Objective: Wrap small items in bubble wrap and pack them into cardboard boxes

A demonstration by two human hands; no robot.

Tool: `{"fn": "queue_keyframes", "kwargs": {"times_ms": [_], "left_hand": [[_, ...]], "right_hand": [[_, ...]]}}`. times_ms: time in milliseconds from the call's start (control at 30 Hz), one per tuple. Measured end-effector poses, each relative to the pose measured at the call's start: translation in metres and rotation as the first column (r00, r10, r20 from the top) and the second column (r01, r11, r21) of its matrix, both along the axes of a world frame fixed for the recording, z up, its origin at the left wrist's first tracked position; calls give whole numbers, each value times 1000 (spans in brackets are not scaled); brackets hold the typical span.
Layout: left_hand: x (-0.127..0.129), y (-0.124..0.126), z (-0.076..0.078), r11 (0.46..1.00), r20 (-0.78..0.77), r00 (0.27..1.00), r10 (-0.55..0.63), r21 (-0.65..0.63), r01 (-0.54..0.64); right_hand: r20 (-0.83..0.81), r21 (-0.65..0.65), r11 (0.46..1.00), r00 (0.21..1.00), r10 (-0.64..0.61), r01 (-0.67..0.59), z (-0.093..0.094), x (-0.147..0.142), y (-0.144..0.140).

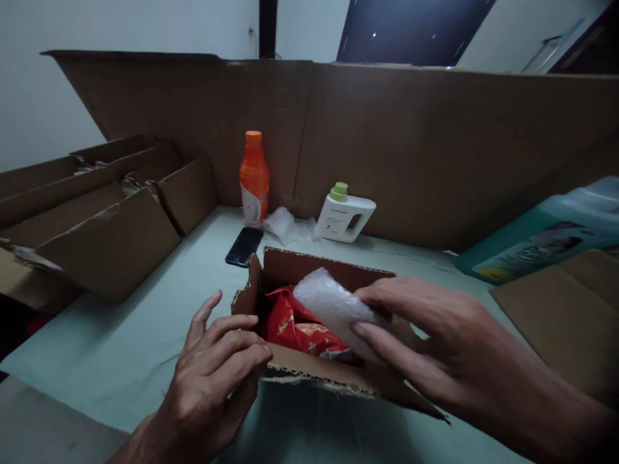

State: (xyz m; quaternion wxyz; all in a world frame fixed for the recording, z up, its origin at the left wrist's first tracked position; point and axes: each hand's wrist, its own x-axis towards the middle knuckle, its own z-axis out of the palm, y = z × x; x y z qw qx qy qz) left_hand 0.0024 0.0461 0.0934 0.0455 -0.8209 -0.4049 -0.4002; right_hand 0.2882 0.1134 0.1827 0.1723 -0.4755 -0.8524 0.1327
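A small open cardboard box (309, 264) sits on the pale green table (120, 348) right in front of me. Inside lies a red packet (294, 325). My right hand (435, 348) holds a roll of bubble wrap (329, 306) over the box's opening, fingers pinched around it. My left hand (217, 367) rests against the box's near left corner, fingers touching the torn front wall.
Beyond the box lie a dark phone (244, 246), an orange bottle (254, 177), crumpled plastic (283, 224) and a white jug with a green cap (344, 214). Open cartons (106, 225) stand at the left. A tall cardboard wall (435, 142) closes the back. A teal package (536, 235) and flat cardboard (570, 316) lie right.
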Motion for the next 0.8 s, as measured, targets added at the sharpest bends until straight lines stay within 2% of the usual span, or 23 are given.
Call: {"fn": "queue_keyframes", "kwargs": {"times_ms": [100, 167, 233, 300, 400, 500, 600, 800], "left_hand": [[3, -1, -2, 999, 50, 998, -39, -9, 39], [5, -1, -4, 999, 93, 995, -36, -20, 38], [6, -1, -5, 999, 125, 992, -34, -28, 37], [6, -1, -6, 999, 136, 991, -22, -39, 28], [3, 0, -7, 997, 130, 991, -28, -67, 37], [0, 3, -8, 993, 141, 987, -76, -78, 88], [0, 5, -8, 994, 191, 979, -77, -67, 92], [6, 5, -9, 998, 219, 975, -48, -23, 55]], "right_hand": [[135, -123, 980, 976, 171, -154, 9, -60, 19], [259, -247, 944, 923, 283, -220, 9, -97, 30], [387, -322, 919, 855, 345, -225, 5, -128, 40], [474, -312, 927, 812, 342, -208, 0, -149, 48], [462, -291, 939, 832, 306, -184, -6, -154, 52], [345, -308, 935, 896, 280, -174, -9, -135, 46], [302, -274, 945, 917, 261, -179, -12, -124, 36], [426, -340, 935, 870, 249, -101, -23, -155, 40]]}}
